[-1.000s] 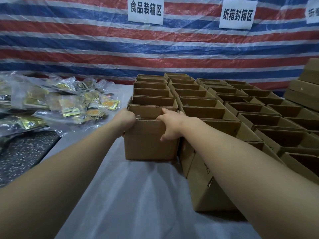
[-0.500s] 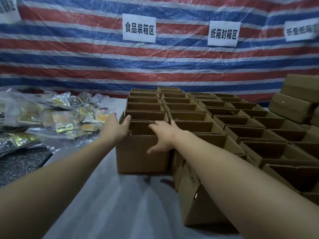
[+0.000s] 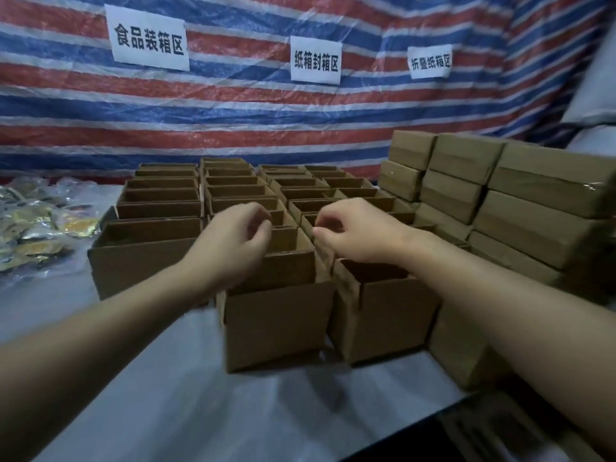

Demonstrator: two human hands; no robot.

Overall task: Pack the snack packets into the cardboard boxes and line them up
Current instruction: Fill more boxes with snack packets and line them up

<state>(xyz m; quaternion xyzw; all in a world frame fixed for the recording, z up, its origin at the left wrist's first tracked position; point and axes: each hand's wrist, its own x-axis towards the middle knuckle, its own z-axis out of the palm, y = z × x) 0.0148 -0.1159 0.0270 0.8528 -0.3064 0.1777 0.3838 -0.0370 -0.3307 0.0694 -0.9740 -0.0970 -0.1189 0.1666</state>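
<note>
Head view looks down along both forearms to 2 hands hovering over the front of a block of open cardboard boxes [image 3: 233, 191] on a bench [image 3: 186, 395] draped in pale sheeting. The left hand [image 3: 233, 243] hangs above the near middle box [image 3: 278, 323], fingers loosely curled with thumb and forefinger nearly meeting, its grip holding nothing. The right hand [image 3: 355, 228] sits just to the right, above the seam between that box and the neighbouring box [image 3: 383, 315]; its grip is likewise curled, with nothing visibly pinched, though blur hides the fingertips.

The snack packets [image 3: 40, 228] lie in a heap on the bench's far left, well apart from both hands, beyond the wide box [image 3: 143, 258] at the left front. They lie leftward and slightly away from the grips, so the left hand is plainly the nearer one for fetching them. The near middle box runs its long axis left to right, square to the person. Closed boxes [image 3: 493, 201] are stacked at right.

Compared with 0.5 s ago, both hands have let go of the wide left-front box, which they were pressing at its rim, and shifted rightward to the next column; the camera has swung right too, bringing the closed stack and a 3rd wall sign [image 3: 430, 61] into view.
</note>
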